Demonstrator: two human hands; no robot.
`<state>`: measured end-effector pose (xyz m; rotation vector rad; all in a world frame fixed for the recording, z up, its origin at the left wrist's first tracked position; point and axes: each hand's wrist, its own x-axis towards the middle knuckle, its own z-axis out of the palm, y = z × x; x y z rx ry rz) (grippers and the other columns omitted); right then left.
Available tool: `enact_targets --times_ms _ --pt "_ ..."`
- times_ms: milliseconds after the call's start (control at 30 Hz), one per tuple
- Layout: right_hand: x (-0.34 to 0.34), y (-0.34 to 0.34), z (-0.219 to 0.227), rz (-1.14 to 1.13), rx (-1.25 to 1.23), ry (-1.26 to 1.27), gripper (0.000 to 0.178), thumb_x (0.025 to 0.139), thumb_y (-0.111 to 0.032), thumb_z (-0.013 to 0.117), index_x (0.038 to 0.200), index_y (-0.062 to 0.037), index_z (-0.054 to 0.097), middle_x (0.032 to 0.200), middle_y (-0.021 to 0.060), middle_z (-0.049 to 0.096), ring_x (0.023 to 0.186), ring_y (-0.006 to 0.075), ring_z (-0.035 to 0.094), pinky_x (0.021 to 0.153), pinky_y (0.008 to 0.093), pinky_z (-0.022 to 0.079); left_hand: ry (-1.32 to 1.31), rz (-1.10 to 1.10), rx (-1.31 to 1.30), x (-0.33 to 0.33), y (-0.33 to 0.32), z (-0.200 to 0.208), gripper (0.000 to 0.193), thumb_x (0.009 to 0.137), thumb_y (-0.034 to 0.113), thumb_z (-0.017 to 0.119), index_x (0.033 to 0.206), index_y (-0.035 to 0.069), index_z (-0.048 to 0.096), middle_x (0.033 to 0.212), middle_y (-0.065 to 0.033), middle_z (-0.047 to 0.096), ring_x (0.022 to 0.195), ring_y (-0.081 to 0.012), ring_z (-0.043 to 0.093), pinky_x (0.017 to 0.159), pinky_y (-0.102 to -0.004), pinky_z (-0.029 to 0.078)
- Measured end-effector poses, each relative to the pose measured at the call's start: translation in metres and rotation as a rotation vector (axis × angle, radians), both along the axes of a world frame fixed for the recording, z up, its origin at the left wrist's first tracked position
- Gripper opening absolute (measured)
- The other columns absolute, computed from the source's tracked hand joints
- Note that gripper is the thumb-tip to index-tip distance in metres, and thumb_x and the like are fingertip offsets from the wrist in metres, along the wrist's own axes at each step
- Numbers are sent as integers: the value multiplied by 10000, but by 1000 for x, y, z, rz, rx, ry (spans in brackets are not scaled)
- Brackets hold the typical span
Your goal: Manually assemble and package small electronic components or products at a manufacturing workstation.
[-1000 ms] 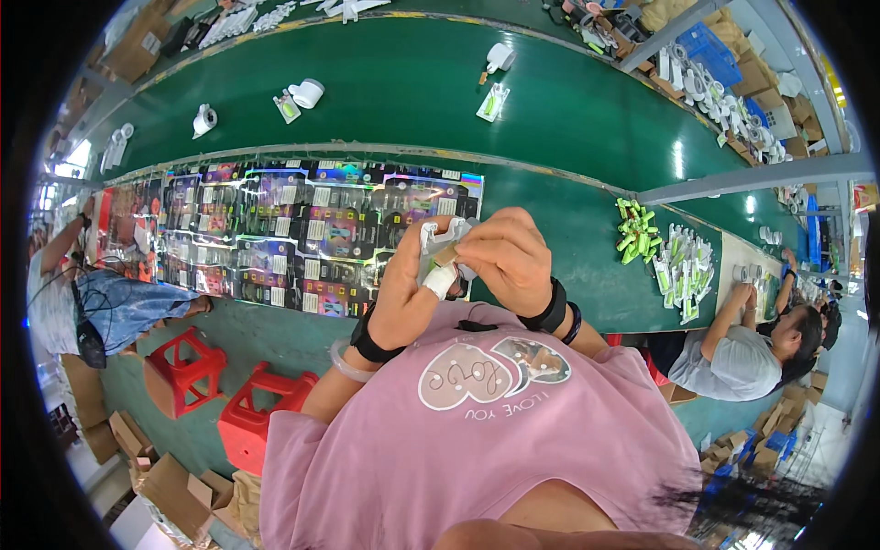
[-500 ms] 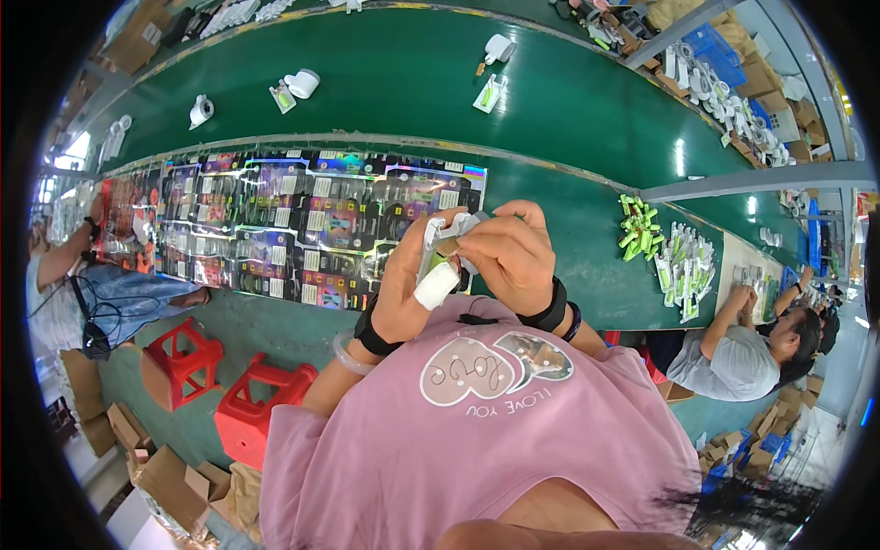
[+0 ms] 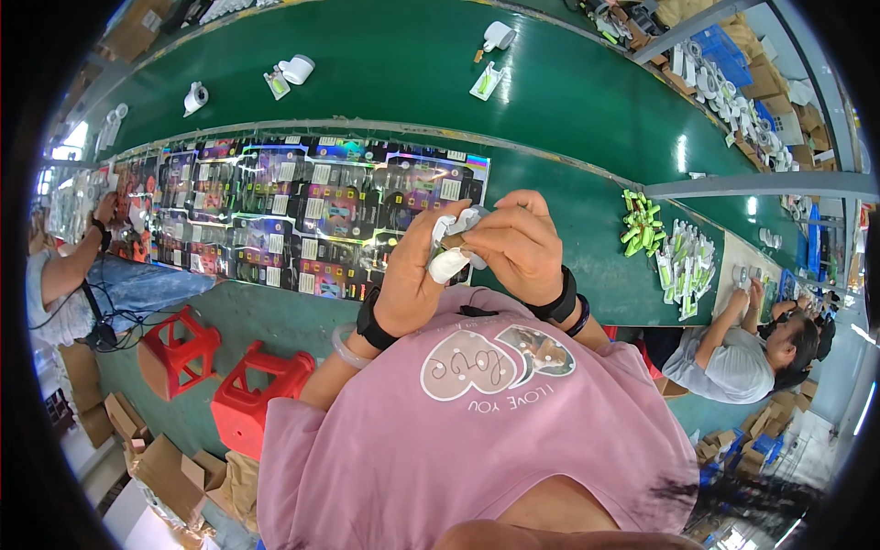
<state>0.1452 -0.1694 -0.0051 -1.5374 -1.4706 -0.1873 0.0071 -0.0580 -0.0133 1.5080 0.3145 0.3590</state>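
Observation:
My left hand is closed round a white plastic housing with a rounded lower end and a greyish curved upper part, held above the near edge of the table. At the housing's opening my right hand has its thumb and fingers pinched on a small brownish flat piece, perhaps a circuit board. Fingers cover much of both parts. To the right on the green table lie a heap of green cylindrical cells with wires and a pile of white casings with green inside.
Printed, shiny packaging sheets cover the table to my left. Beyond a raised rail runs a green belt carrying several white units. A grey metal post crosses at right. Red stools stand at left; people sit on both sides.
The housing has tilted in my left hand, and the green part seen in it before is now hidden. My right fingers stay at its opening. The person at left has raised a hand.

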Motion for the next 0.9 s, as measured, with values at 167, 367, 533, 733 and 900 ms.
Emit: enact_targets --times_ms 167,367,533,733,900 --pt "-8 1 3 -60 -26 20 229 632 -30 775 827 -87 670 779 17 630 706 192 558 745 349 454 3 8 -8 1 1 -1 386 882 112 544 1248 4 492 1104 -145 563 1001 -269 569 861 -326 441" --pt "-11 2 -7 -100 -27 16 205 638 -34 732 814 -92 644 749 1 610 669 187 552 715 324 420 35 29 109 7 4 -3 323 918 150 486 1205 9 537 908 -86 580 710 -188 571 647 -290 462" --pt "-3 18 -16 -176 -36 95 200 624 17 743 782 -77 664 751 21 603 678 220 556 686 334 454 135 20 -169 19 14 -16 319 960 203 448 1213 27 533 755 -14 524 575 -55 474 479 -207 376" --pt "49 44 -39 -47 -189 230 203 682 -33 742 857 -66 644 804 65 625 786 260 597 704 355 464 110 27 -411 58 51 -37 327 965 226 485 1221 23 509 686 6 525 551 -54 490 476 -199 412" --pt "149 95 -72 -184 -362 188 168 762 -92 662 924 -73 623 893 82 632 873 307 590 767 400 464 146 52 -291 100 116 -63 335 868 156 638 1156 7 554 788 -32 613 657 -74 560 583 -237 470"
